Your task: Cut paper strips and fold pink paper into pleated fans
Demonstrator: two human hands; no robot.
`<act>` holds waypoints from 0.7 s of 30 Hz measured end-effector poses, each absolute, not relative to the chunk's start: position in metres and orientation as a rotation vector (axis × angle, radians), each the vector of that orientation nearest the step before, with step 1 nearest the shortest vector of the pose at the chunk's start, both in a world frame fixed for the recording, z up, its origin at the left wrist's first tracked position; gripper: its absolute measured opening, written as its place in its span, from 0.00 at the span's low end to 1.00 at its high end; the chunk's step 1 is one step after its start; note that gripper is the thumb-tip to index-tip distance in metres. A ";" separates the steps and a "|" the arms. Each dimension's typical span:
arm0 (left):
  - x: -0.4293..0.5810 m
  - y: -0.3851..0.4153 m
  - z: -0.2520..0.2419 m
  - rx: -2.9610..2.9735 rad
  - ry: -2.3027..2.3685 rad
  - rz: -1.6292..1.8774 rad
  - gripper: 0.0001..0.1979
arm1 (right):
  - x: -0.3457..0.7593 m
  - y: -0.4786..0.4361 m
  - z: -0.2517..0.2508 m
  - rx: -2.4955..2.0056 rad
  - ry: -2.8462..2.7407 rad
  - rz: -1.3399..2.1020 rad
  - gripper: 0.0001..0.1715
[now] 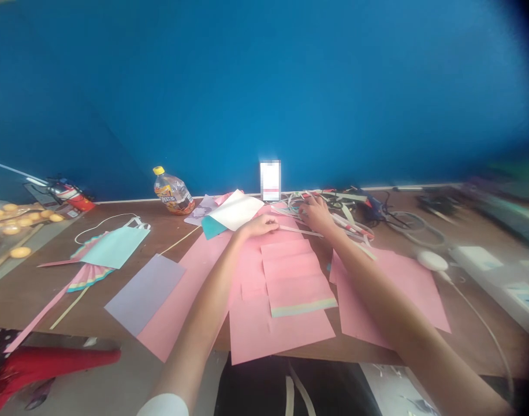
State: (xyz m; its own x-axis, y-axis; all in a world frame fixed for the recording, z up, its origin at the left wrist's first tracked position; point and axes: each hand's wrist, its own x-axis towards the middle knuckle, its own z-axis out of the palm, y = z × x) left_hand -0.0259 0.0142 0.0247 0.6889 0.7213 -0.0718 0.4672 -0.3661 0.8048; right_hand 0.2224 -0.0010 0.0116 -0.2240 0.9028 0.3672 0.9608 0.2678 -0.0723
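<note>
My left hand (pixel 259 225) reaches over the pink sheets, its fingers closed on the end of a thin pale paper strip (pixel 301 231). To the right, my right hand (pixel 315 212) curls its fingers down into a tangled heap of paper strips (pixel 346 222); the fingertips are partly hidden among them. Below the hands, a creased pink sheet (pixel 297 277) with a yellow and blue band along its near edge lies on a larger pink sheet (pixel 282 341). A white sheet (pixel 234 211) with a teal piece (pixel 212 227) under it touches the area beside my left hand.
A phone (pixel 270 180) stands against the blue wall. Leftward are a bottle (pixel 173 193), a purple sheet (pixel 145 293) and a light-blue paper piece with folded fans (pixel 117 245). Pink sheets (pixel 403 283), cables (pixel 414 228), a white round device (pixel 432 260) and a power strip (pixel 502 277) lie rightward.
</note>
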 end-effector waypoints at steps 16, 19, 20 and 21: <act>-0.027 0.009 0.033 2.152 0.869 0.448 0.11 | 0.223 0.007 0.042 -1.404 -1.550 0.333 0.14; -0.024 0.008 0.037 2.225 0.834 0.596 0.10 | 0.217 0.001 0.051 -1.313 -1.412 0.460 0.15; -0.022 0.008 0.037 2.236 0.827 0.646 0.10 | 0.216 -0.001 0.055 -1.281 -1.379 0.501 0.16; -0.020 0.008 0.037 2.227 0.833 0.692 0.11 | 0.214 -0.003 0.058 -1.255 -1.349 0.550 0.16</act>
State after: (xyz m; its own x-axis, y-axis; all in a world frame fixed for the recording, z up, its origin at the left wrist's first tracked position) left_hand -0.0201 0.0080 0.0371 0.6582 0.7132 0.2411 0.3682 -0.5843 0.7232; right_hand 0.2141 -0.0025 0.0583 0.2277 0.8844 0.4075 0.3470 0.3173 -0.8826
